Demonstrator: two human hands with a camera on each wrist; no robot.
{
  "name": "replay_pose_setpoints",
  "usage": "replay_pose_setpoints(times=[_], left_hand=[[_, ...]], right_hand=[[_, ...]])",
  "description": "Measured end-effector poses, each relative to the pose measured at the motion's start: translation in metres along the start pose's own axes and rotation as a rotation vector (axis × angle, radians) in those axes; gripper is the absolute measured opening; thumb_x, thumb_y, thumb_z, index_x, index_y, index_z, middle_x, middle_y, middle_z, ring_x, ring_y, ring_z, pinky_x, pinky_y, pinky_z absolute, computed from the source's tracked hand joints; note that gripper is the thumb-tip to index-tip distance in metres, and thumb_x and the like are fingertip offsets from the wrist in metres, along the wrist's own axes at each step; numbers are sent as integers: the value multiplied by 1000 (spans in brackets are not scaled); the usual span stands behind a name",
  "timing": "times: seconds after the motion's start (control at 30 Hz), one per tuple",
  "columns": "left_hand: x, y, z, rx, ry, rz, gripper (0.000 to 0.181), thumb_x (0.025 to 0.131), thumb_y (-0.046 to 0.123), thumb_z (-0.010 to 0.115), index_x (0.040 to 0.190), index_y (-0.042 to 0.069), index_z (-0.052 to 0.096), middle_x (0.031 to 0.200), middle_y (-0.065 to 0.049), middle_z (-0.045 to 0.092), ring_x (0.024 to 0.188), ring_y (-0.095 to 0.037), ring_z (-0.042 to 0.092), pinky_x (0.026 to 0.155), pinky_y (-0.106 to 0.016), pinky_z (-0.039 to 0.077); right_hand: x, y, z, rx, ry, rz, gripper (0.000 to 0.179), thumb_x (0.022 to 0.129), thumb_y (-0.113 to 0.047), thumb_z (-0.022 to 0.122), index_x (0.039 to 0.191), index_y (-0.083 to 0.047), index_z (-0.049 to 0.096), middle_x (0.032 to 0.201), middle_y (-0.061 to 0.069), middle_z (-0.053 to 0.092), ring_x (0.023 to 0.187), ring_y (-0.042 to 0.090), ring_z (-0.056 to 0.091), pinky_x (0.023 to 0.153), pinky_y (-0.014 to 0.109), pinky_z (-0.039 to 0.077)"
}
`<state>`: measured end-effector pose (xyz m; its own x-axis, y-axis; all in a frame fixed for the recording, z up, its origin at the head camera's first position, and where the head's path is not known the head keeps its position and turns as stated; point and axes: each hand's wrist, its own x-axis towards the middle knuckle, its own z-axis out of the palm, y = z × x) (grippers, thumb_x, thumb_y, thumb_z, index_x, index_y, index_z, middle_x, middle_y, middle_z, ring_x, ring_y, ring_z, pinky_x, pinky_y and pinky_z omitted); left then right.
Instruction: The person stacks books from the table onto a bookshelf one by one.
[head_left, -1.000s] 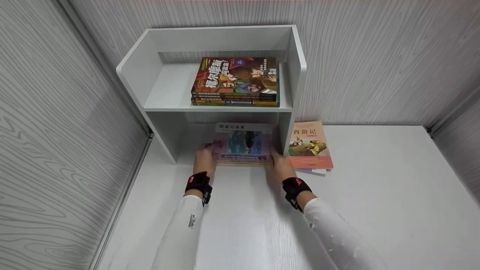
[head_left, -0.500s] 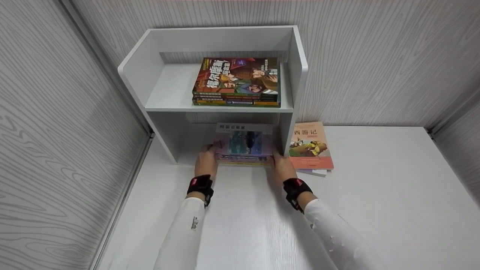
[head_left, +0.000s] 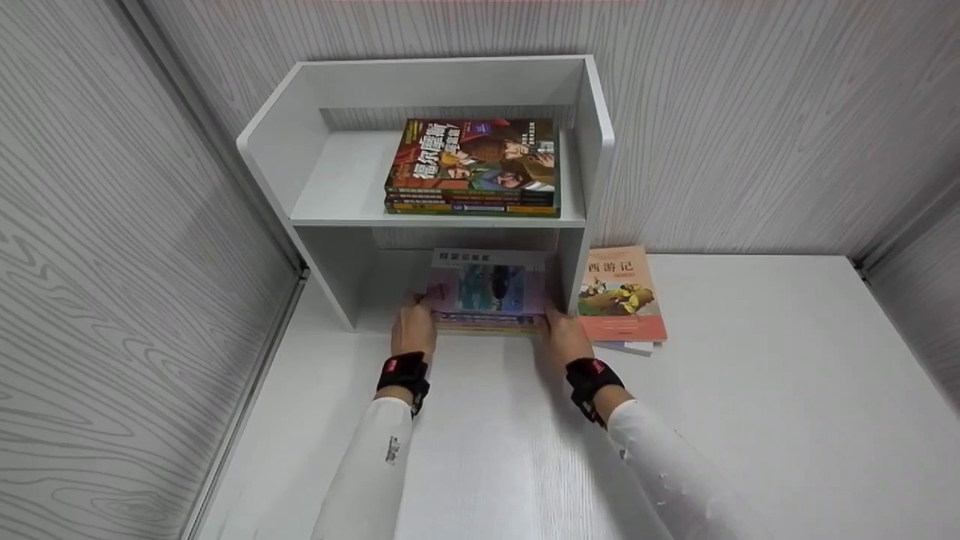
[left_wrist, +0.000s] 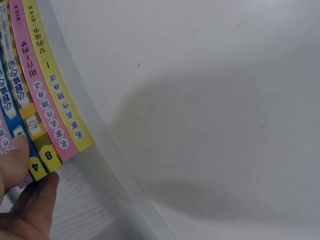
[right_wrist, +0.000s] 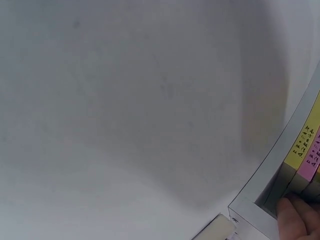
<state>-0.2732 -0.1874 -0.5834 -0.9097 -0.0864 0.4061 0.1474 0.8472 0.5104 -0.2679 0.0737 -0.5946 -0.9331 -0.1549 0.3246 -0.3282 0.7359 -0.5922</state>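
A stack of books (head_left: pixel 487 321) lies in the lower compartment of a white bookshelf (head_left: pixel 330 274), with a pale book showing a blue picture (head_left: pixel 491 286) on top. My left hand (head_left: pixel 412 328) grips the stack's left front corner. In the left wrist view, the thumb (left_wrist: pixel 14 162) presses on the spines and the fingers bend against the book ends below the blue and yellow spines (left_wrist: pixel 35 165). At the right front corner, my right hand (head_left: pixel 567 339) holds the stack. Its fingers (right_wrist: pixel 295 220) touch the book ends in the right wrist view; its thumb is hidden there.
On the upper shelf (head_left: pixel 345 176) lies another stack of comic-style books (head_left: pixel 472 165). Right of the bookshelf, an orange book (head_left: pixel 621 296) rests on a paler book (head_left: pixel 634 347) on the white table (head_left: pixel 765 390). The shelf's side panel (head_left: pixel 574 262) stands close to my right hand.
Both hands stay at the two ends of the stack, and the left hand has shifted slightly toward me. The books show almost no movement.
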Motion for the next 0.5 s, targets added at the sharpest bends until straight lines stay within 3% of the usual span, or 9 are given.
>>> replay_pose_setpoints(times=[0.1, 0.33, 0.5], left_hand=[[1, 0, -1, -10, 6, 1, 26, 98, -6, 61, 110, 9, 78, 108, -22, 66, 95, -42, 69, 78, -54, 58], [0, -2, 0, -40, 31, 24, 28, 96, -5, 65, 111, 13, 80, 105, -21, 69, 92, -41, 71, 75, -53, 58], [-3, 1, 1, -39, 32, -7, 27, 97, -5, 65, 113, 11, 79, 110, -21, 69, 97, -42, 71, 77, -53, 59]], right_hand=[[0, 0, 0, -5, -8, 19, 29, 108, -14, 58, 129, 5, 64, 104, 29, 74, 97, 40, 74, 88, 55, 58], [-1, 1, 5, -46, 70, -51, 17, 105, -9, 61, 109, 7, 66, 86, 28, 73, 82, 44, 74, 74, 58, 58], [-1, -1, 6, -33, 55, -27, 18, 105, -9, 60, 113, 7, 67, 93, 29, 74, 89, 44, 75, 78, 57, 59]])
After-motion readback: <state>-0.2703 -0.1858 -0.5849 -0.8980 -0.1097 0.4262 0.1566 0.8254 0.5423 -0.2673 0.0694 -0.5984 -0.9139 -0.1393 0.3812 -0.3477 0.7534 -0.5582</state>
